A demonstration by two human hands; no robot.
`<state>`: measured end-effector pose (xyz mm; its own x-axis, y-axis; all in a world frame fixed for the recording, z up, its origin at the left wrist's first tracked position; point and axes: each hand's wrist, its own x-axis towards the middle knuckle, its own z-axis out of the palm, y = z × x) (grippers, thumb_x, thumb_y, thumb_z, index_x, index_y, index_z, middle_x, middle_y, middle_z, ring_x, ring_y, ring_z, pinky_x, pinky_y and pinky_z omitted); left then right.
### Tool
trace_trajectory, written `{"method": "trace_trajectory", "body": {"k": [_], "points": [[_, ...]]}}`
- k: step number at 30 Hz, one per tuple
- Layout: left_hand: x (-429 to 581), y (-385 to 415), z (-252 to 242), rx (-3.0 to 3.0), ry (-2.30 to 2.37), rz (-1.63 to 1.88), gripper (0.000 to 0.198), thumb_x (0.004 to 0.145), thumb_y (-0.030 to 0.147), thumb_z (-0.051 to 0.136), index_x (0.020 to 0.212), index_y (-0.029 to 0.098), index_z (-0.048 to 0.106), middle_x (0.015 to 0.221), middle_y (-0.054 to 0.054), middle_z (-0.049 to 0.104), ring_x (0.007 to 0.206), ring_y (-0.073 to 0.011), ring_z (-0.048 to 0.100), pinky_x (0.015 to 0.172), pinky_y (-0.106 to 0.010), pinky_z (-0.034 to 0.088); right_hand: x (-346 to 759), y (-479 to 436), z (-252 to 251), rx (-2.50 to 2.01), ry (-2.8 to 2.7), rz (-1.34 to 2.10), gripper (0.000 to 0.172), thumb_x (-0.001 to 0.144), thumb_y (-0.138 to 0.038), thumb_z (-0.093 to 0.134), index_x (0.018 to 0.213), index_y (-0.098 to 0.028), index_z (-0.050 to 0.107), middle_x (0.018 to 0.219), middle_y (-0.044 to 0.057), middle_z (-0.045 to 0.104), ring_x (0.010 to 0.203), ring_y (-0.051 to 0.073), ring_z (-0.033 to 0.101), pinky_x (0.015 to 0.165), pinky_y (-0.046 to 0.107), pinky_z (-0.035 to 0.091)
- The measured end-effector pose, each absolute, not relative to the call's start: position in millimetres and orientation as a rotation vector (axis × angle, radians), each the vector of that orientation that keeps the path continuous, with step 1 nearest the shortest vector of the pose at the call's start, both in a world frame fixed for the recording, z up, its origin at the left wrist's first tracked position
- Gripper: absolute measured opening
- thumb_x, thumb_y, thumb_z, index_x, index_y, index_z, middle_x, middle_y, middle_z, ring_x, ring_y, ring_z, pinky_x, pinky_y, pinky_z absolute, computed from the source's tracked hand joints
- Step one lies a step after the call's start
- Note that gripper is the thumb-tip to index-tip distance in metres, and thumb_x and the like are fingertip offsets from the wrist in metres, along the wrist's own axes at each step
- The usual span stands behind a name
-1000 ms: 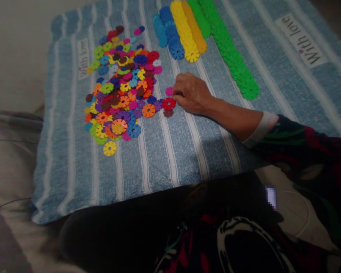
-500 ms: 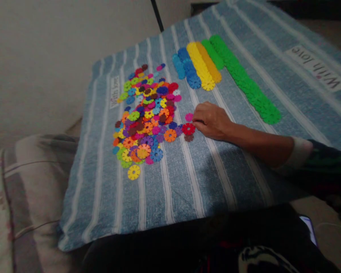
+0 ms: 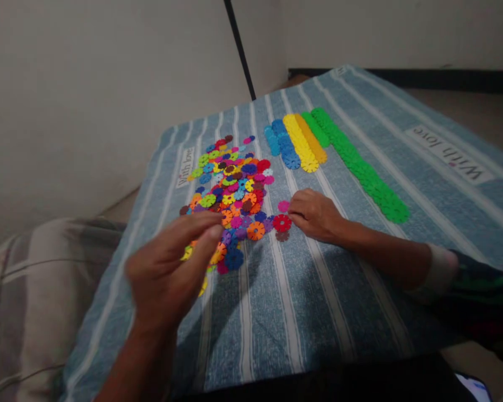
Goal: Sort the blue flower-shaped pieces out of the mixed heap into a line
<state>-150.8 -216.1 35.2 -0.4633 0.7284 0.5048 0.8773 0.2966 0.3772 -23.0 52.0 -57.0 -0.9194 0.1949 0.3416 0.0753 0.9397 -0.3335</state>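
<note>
Over the near-left part of a mixed pile of notched plastic discs (image 3: 235,195), my left hand (image 3: 171,262) is raised with thumb and fingertips close together, a small gap between them; no disc shows in it. My right hand (image 3: 316,215) rests on the cloth with its fingers curled closed. Its fingertips are at the edge of a red disc (image 3: 282,223) and a pink disc (image 3: 284,206); what they pinch, if anything, is hidden. Just below the red disc lies a brown disc (image 3: 282,237). An orange disc (image 3: 255,230) lies to its left.
Overlapping discs form colour rows farther back: light blue (image 3: 272,140), blue (image 3: 285,146), yellow (image 3: 300,144), amber (image 3: 312,139), and a long green row (image 3: 360,167) beside a shorter green one (image 3: 316,129). A striped blue cloth (image 3: 268,312) lies under everything. A phone (image 3: 473,388) shows at lower right.
My left hand has come into view from the lower left, over the pile. The camera view has tilted up, so the cloth appears lower. My right hand stays beside the red disc.
</note>
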Motion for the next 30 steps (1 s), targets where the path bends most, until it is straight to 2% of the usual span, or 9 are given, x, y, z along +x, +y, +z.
{"method": "trace_trajectory", "body": {"k": [2, 4, 7, 11, 18, 25, 30], "points": [[-150.8, -164.2, 21.3, -1.666, -2.276, -0.831, 0.017, 0.087, 0.031, 0.060, 0.099, 0.022, 0.068, 0.101, -0.003, 0.071, 0.096, -0.0199, 0.066, 0.091, -0.040, 0.055, -23.7, 53.0, -57.3, -0.194, -2.708, 0.463, 0.023, 0.091, -0.022, 0.047, 0.079, -0.018, 0.066, 0.087, 0.008, 0.062, 0.084, 0.021, 0.049, 0.073, 0.035, 0.035], [-150.2, -137.1, 3.9, -1.840, -2.223, -0.728, 0.019, 0.087, 0.031, 0.058, 0.100, 0.021, 0.067, 0.108, -0.007, 0.070, 0.102, -0.0226, 0.065, 0.090, -0.042, 0.056, -24.4, 54.4, -56.8, -0.202, -2.708, 0.477, 0.022, 0.091, -0.023, 0.048, 0.079, -0.018, 0.066, 0.087, 0.007, 0.061, 0.085, 0.021, 0.049, 0.074, 0.034, 0.035], [-150.7, -125.5, -19.5, -2.023, -2.167, -0.653, 0.022, 0.086, 0.031, 0.056, 0.103, 0.021, 0.065, 0.116, -0.010, 0.066, 0.112, -0.0273, 0.060, 0.096, -0.049, 0.052, -24.9, 56.9, -54.2, -0.233, -2.717, 0.497, 0.021, 0.091, -0.025, 0.049, 0.082, -0.018, 0.066, 0.088, 0.006, 0.061, 0.086, 0.021, 0.049, 0.076, 0.034, 0.036], [-151.8, -113.7, -38.1, -2.152, -2.104, -0.630, 0.025, 0.085, 0.032, 0.058, 0.108, 0.024, 0.063, 0.121, -0.008, 0.063, 0.118, -0.0307, 0.055, 0.101, -0.054, 0.045, -24.8, 60.2, -49.6, -0.299, -2.722, 0.542, 0.022, 0.092, -0.025, 0.047, 0.086, -0.021, 0.067, 0.094, 0.004, 0.062, 0.091, 0.020, 0.051, 0.082, 0.033, 0.037], [-147.6, -101.5, -48.4, -2.147, -2.021, -0.515, 0.030, 0.090, 0.034, 0.051, 0.112, 0.017, 0.061, 0.120, -0.011, 0.064, 0.109, -0.0254, 0.058, 0.093, -0.045, 0.048, -25.6, 62.5, -45.2, -0.321, -2.758, 0.504, 0.021, 0.092, -0.025, 0.047, 0.082, -0.023, 0.066, 0.094, 0.002, 0.060, 0.094, 0.019, 0.052, 0.084, 0.033, 0.040], [-153.9, -103.1, -49.3, -2.002, -1.988, -0.451, 0.028, 0.091, 0.034, 0.050, 0.104, 0.014, 0.064, 0.109, -0.012, 0.068, 0.096, -0.0237, 0.061, 0.084, -0.041, 0.047, -26.5, 64.5, -50.2, -0.274, -2.748, 0.476, 0.020, 0.092, -0.025, 0.048, 0.083, -0.021, 0.065, 0.092, 0.002, 0.058, 0.094, 0.020, 0.052, 0.085, 0.034, 0.040], [-157.4, -101.9, -51.1, -1.903, -2.093, -0.465, 0.029, 0.090, 0.037, 0.049, 0.098, 0.014, 0.064, 0.103, -0.011, 0.067, 0.095, -0.0225, 0.059, 0.086, -0.041, 0.046, -25.6, 65.0, -50.0, -0.254, -2.753, 0.469, 0.021, 0.092, -0.024, 0.046, 0.082, -0.020, 0.065, 0.092, 0.002, 0.057, 0.094, 0.020, 0.052, 0.086, 0.035, 0.040]]}}
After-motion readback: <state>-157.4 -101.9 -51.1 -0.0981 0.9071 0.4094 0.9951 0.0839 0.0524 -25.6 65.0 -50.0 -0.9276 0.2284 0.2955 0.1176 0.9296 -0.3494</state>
